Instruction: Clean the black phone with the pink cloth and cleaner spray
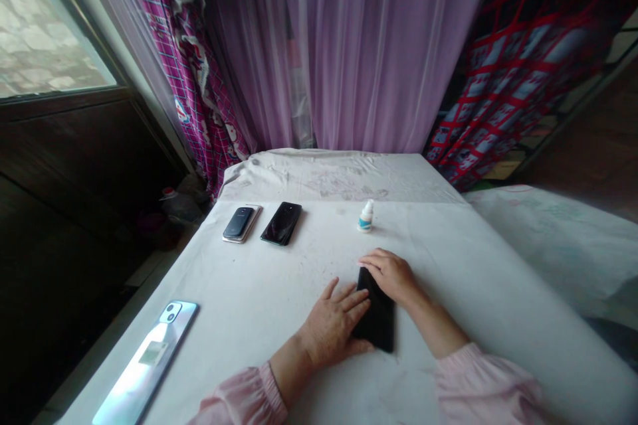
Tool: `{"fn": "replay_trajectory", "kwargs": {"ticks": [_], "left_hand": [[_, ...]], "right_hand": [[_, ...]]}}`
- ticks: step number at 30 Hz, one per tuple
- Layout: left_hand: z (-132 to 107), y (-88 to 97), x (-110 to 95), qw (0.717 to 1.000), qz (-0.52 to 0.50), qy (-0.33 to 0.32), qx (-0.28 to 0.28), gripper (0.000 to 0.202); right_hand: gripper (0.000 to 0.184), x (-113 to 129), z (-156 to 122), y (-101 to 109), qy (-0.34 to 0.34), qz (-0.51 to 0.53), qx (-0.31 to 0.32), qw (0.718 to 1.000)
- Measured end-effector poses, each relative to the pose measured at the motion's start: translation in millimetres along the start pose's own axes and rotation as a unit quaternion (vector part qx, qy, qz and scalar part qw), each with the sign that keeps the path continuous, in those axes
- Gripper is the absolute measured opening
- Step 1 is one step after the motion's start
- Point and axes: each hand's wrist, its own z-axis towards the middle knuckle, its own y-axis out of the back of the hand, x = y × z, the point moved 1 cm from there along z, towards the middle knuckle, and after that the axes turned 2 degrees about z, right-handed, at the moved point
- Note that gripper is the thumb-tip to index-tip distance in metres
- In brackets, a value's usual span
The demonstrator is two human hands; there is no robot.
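A black phone (pixel 379 319) lies flat on the white-covered table in front of me, its dark face up. My left hand (pixel 331 322) rests on its left side, fingers spread over the surface and thumb near the lower end. At the upper end, my right hand (pixel 391 273) is closed, fingertips pressed together at the edge; a small whitish bit shows there, too small to name. Just beyond stands a small white dropper bottle (pixel 365 218) with a blue-green label, upright and touched by neither hand.
Another black phone (pixel 282 223) lies at the back left, beside a dark blue phone (pixel 239 222) stacked on a lighter one. A shiny pale-blue phone (pixel 149 362) lies back up near the left edge. Purple curtains (pixel 369 46) hang behind the table (pixel 259 319).
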Motion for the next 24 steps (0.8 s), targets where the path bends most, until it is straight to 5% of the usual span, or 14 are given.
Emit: {"fn": "replay_trajectory", "kwargs": {"ticks": [9,17,24], "left_hand": [[6.3,-5.0,-7.2,1.000,-0.016,-0.003,-0.026,0.066],[6.8,-7.2,-6.1,0.999,-0.022,-0.006,-0.027,0.069],[9.0,-6.0,-6.3,1.000,0.002,0.005,-0.005,0.071]], "right_hand": [[0.027,5.7,6.7,2.6,-0.040,-0.077,0.028,0.996],[0.025,-22.4,-16.3,23.3,-0.099,-0.096,0.023,0.990],[0.027,9.8,8.8,11.2,-0.098,-0.112,0.064,0.987]]}}
